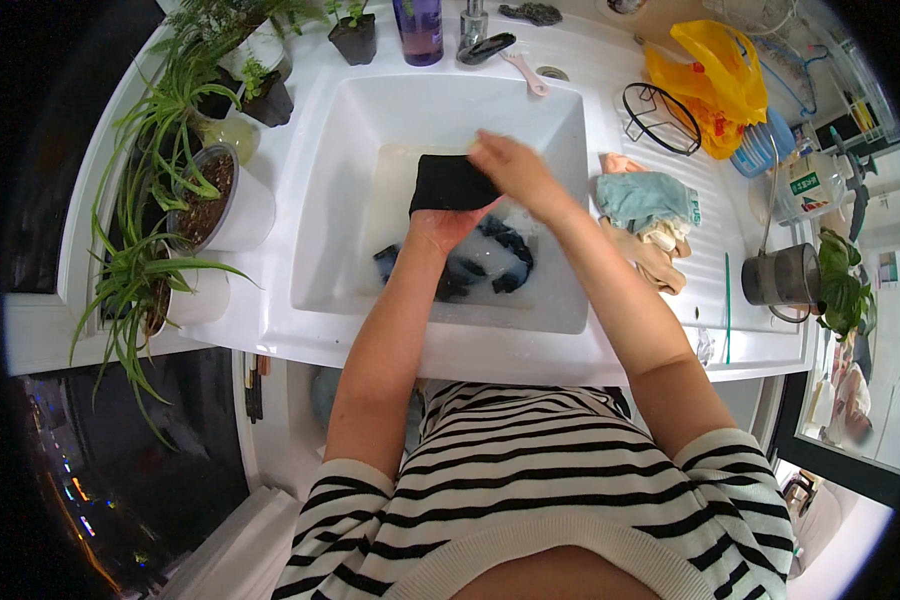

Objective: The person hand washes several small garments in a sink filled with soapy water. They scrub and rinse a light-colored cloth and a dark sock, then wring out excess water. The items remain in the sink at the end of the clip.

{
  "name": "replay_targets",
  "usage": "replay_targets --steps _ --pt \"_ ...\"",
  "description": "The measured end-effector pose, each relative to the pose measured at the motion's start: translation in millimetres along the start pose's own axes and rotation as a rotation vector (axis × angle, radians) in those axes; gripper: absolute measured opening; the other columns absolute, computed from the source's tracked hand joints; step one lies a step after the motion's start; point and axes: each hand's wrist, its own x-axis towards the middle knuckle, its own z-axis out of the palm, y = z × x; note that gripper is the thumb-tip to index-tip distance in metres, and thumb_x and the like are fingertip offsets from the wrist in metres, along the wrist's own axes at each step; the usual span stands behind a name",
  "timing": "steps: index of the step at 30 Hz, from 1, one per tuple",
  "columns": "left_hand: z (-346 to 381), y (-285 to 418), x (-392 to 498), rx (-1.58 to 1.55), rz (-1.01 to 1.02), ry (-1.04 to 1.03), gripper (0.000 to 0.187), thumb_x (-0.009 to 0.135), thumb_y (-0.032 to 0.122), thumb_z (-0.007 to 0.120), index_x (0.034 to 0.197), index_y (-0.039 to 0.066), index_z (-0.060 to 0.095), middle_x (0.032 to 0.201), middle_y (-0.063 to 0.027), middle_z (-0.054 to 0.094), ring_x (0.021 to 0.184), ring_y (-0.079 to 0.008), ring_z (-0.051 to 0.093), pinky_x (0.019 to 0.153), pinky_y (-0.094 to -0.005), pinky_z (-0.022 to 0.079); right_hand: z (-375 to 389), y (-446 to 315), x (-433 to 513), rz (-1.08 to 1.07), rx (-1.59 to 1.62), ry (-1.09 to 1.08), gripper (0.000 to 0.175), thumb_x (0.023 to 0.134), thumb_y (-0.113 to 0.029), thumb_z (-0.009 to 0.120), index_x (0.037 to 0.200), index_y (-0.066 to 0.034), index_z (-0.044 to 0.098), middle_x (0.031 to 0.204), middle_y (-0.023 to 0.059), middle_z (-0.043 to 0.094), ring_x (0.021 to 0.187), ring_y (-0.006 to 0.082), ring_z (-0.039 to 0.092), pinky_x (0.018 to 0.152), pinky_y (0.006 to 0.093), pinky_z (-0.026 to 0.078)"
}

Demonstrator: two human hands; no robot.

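A piece of black cloth (454,184) is spread over my left hand (446,225), which holds it from below above the sink basin (330,225). My fingers there are hidden by the cloth. At the cloth's upper right edge is my right hand (514,169), blurred, with its fingers curled; whether anything is in them I cannot tell. Beneath my hands, dark wet clothing (514,259) lies in cloudy, sudsy water at the bottom of the basin.
Potted spider plants (210,187) line the left side. Behind the basin stand a purple bottle (420,34), the faucet (474,30) and a pink brush (526,73). On the right drainboard are folded clothes (645,199), a black wire rack (660,120) and a yellow plastic bag (720,67).
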Motion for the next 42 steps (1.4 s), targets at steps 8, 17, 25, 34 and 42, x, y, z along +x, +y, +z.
replay_targets --steps 8,17,25,34,42 --pt "2 16 -8 -0.082 -0.047 -0.099 0.044 0.088 0.034 0.04 0.116 0.0 0.046 0.122 -0.0211 0.046 0.113 -0.0413 0.043 0.095 -0.0617 0.032 -7 46 12 0.824 0.835 -0.117 0.039 0.088 -0.034 0.047 0.108 -0.0012 0.056 0.1 0.0122 0.061 0.091 0.0264 0.056 0.083 0.0378 0.042" --pt "0 46 -20 0.186 -0.137 0.175 0.045 0.086 0.038 0.041 0.117 0.006 0.049 0.118 -0.0155 0.051 0.107 -0.0337 0.05 0.089 -0.0532 0.041 -20 72 21 0.62 0.769 -0.042 0.018 0.077 -0.009 0.065 0.09 0.002 0.06 0.078 0.0055 0.062 0.067 0.0132 0.059 0.058 0.0224 0.048" --pt "-53 4 32 -0.173 0.028 -0.053 0.029 0.089 0.034 0.043 0.103 0.011 0.053 0.106 -0.0059 0.056 0.098 -0.0219 0.053 0.085 -0.0327 0.043 53 -36 -17 -0.307 -0.181 0.336 0.02 0.074 -0.012 0.057 0.091 -0.0027 0.061 0.087 0.0177 0.059 0.079 0.0374 0.053 0.074 0.0421 0.043" --pt "-25 -24 3 0.143 0.262 0.284 0.045 0.094 0.035 0.03 0.132 0.011 0.033 0.133 -0.0092 0.036 0.12 -0.0231 0.037 0.099 -0.034 0.031 97 39 -7 -0.144 -0.164 0.238 0.039 0.084 -0.02 0.041 0.115 0.0024 0.046 0.111 0.0292 0.047 0.107 0.0463 0.04 0.092 0.0481 0.034" --pt "-102 -30 44 -0.07 0.194 0.178 0.029 0.087 0.034 0.05 0.106 0.012 0.056 0.11 -0.001 0.056 0.099 -0.0161 0.051 0.088 -0.032 0.04 93 -21 -39 -0.043 -0.022 0.002 0.038 0.091 -0.021 0.033 0.121 0.0025 0.038 0.12 0.0266 0.044 0.117 0.0432 0.035 0.096 0.0475 0.03"
